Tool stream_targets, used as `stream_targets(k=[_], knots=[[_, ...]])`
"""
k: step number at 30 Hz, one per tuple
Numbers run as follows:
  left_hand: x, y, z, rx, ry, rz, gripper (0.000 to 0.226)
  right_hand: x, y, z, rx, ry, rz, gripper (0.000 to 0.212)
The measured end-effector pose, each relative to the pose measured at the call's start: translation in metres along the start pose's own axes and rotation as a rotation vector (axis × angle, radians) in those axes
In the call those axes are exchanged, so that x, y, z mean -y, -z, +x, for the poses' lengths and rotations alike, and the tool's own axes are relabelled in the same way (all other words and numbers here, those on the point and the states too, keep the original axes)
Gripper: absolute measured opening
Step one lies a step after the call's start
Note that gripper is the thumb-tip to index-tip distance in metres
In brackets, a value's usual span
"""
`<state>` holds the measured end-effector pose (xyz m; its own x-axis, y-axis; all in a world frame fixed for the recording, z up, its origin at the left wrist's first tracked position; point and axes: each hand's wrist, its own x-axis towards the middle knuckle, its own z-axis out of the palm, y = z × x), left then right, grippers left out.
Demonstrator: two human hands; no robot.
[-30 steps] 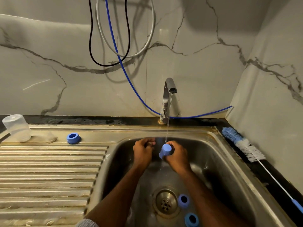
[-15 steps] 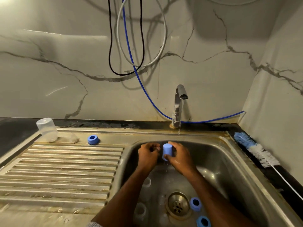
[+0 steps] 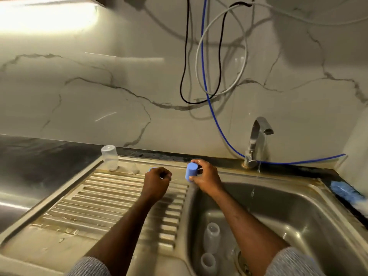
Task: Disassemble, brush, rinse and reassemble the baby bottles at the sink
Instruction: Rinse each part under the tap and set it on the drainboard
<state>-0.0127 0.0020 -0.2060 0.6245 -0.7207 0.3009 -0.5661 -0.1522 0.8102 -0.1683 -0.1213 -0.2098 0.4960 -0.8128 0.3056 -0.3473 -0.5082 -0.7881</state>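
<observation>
My right hand [image 3: 206,177] grips a blue bottle cap [image 3: 191,170] over the back of the drainboard [image 3: 95,208], just left of the sink basin [image 3: 298,212]. My left hand [image 3: 157,181] hovers beside it with fingers curled; I cannot tell whether it holds anything. A blue ring [image 3: 149,169] peeks out behind the left hand. An upside-down clear bottle [image 3: 109,157] stands at the drainboard's back, with a clear teat [image 3: 133,169] next to it. Two clear bottles [image 3: 212,237] [image 3: 208,262] lie in the basin.
The tap [image 3: 256,140] runs a thin stream into the basin. A blue and white bottle brush [image 3: 347,193] lies on the right counter edge. Cables and a blue hose [image 3: 207,76] hang on the marble wall. A dark counter [image 3: 39,164] extends left.
Both hands have moved out of the basin, left and up, to above the drainboard; the right hand carried the blue cap along. The camera has swung left.
</observation>
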Motion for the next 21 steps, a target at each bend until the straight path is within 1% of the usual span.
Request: stream_targets(k=[6,11,12,15,16,17,19,21], knots=[[0.027,0.027,0.005,0.008,0.03,0.013,0.019,0.025,-0.041,0.029,0.022,-0.074,-0.029,0.066],[0.029,0.035,0.001,0.038,0.031,0.021,0.02,0.024,-0.053,0.033,0.041,-0.093,-0.146,0.054],[0.029,0.035,0.0,0.042,0.032,0.02,0.019,0.022,-0.054,0.032,0.048,-0.103,-0.154,0.057],[0.027,0.032,-0.004,0.058,0.04,0.016,0.018,0.019,-0.048,0.025,0.041,-0.116,-0.137,0.073],[0.025,0.03,-0.005,0.063,0.037,0.011,0.016,0.018,-0.043,0.021,0.014,-0.105,-0.121,0.073],[0.023,0.027,-0.008,0.071,0.033,0.004,0.015,0.017,-0.036,0.014,-0.018,-0.097,-0.101,0.068],[0.014,0.02,-0.014,0.088,0.013,-0.01,0.011,0.012,-0.018,-0.004,-0.061,-0.074,-0.076,0.046],[0.001,0.012,-0.022,0.113,-0.004,-0.032,0.011,0.003,0.001,-0.026,-0.013,-0.04,-0.098,0.027]])
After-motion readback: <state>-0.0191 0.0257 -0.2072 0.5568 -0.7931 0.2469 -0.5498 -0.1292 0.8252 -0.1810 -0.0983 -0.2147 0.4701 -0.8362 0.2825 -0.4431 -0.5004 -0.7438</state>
